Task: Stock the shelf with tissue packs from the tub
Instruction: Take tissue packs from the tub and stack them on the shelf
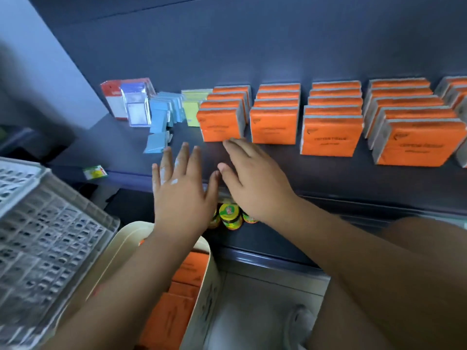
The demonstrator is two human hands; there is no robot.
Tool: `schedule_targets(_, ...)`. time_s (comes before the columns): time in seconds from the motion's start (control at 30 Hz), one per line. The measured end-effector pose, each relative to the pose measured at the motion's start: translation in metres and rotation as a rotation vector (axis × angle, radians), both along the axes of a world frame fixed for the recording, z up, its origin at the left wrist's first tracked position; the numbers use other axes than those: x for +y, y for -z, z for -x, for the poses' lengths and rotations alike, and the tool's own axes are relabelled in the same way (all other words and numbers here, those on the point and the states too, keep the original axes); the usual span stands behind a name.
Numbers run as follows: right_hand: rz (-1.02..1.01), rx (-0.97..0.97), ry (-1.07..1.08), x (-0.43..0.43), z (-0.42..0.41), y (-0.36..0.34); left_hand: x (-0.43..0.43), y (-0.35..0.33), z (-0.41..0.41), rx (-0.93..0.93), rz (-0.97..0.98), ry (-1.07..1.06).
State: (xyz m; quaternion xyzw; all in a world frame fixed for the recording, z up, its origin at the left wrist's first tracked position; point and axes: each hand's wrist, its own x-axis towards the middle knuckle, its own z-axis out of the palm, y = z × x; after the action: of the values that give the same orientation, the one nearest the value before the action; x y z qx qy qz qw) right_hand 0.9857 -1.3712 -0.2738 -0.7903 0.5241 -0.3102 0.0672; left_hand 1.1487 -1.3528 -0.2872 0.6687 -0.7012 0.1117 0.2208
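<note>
Several rows of orange tissue packs (331, 133) stand upright on the dark shelf (328, 178). The leftmost row's front pack (220, 126) is just beyond my right hand (249, 178), whose straight fingertips reach its lower edge; contact is unclear. My left hand (180, 183) hovers flat over the shelf's front, fingers spread, holding nothing. Below, a cream tub (202, 296) holds more orange packs (174, 306), partly hidden by my left forearm.
Blue, yellow, red and clear small packets (161, 109) lean at the shelf's left end. A grey plastic crate (48, 246) sits at the lower left. Small jars with yellow-green lids (228, 214) stand on the lower shelf beneath my hands.
</note>
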Motion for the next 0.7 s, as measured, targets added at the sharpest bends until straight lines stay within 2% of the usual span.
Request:
schedule_targets(0.23, -0.066, 0.118, -0.304, 0.024, -0.09, 0.025, 0.091, 0.035, -0.09, 0.02, -0.15, -0.295)
schedule_targets(0.4, -0.168, 0.23, -0.519, 0.054, -0.146, 0.063, 0.14, 0.058, -0.146, -0.004, -0.297, -0.417)
schedule_targets(0.53, -0.288, 0.377, -0.657, 0.074, -0.183, 0.091, 0.166, 0.08, -0.175, 0.148, -0.428, -0.417)
schedule_targets(0.7, -0.564, 0.643, -0.618, 0.08, -0.21, 0.129, 0.187, 0.12, -0.207, 0.414, -0.724, -0.449)
